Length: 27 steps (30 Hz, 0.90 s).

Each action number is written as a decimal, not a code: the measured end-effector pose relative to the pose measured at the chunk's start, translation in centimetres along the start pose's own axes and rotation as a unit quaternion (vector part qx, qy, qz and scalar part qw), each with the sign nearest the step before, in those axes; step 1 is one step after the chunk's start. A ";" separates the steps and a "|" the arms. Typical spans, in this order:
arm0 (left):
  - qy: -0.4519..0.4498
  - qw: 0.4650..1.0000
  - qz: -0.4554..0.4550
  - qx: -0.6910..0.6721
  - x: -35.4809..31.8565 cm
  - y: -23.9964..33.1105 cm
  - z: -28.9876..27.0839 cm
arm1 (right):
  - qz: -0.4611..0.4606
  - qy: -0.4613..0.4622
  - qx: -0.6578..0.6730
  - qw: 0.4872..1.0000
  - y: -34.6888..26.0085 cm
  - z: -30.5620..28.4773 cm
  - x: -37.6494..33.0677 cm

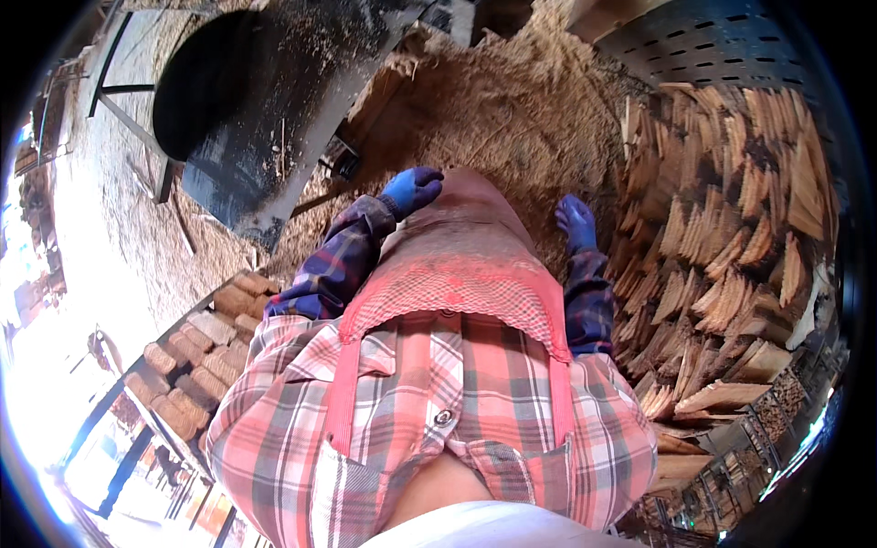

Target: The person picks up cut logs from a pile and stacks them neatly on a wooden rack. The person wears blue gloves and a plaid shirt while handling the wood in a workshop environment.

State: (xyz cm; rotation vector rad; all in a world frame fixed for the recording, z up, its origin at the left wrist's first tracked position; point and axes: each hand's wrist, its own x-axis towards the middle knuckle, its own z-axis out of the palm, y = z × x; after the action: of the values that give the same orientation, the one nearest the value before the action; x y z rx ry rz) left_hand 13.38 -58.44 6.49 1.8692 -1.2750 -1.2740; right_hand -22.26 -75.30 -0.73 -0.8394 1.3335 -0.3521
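Biggest thing in view is the sawdust heap, a tan mound filling the top centre from eleven round to one o'clock. At three o'clock, hard against it, stands the stack of split wood pieces, pale wedges packed on end inside a dark slotted metal cage that shows at one o'clock. Over at ten to eleven o'clock there's a dark, sawdust-dusted machine hood, curved on its left side, sitting well apart from the hands. Down at eight o'clock, a row of stacked logs shows its round cut ends, tight together.

Front and centre, the person's plaid shirt and a red mesh apron run up the middle of the frame. The left hand, in a blue glove, is just left of centre, fingers curled loosely downward over the top edge of the apron; whether it grasps anything, I cannot tell. The right hand, also blue-gloved, hangs just right of centre, between the apron and the split wood, fingers together and pointing down, near the sawdust, nothing visibly in its grip.
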 end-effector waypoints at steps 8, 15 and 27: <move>0.382 0.881 0.179 0.213 4.0 -1.1 -14.7 | -0.017 -0.078 -0.122 0.989 1.8 9.6 -1.6; 0.367 0.817 0.067 0.440 9.5 -7.3 -16.0 | 0.036 -0.109 -0.143 0.983 -3.6 11.1 3.7; 0.334 0.852 0.067 0.399 9.7 -3.5 -17.2 | 0.053 -0.138 0.020 0.989 -4.6 2.1 13.5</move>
State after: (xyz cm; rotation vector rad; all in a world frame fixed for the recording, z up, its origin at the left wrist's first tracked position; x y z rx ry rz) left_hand 31.44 -67.08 6.71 2.3756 -1.5806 0.1033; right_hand -15.95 -86.70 -6.98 -0.7503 1.1040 -0.1706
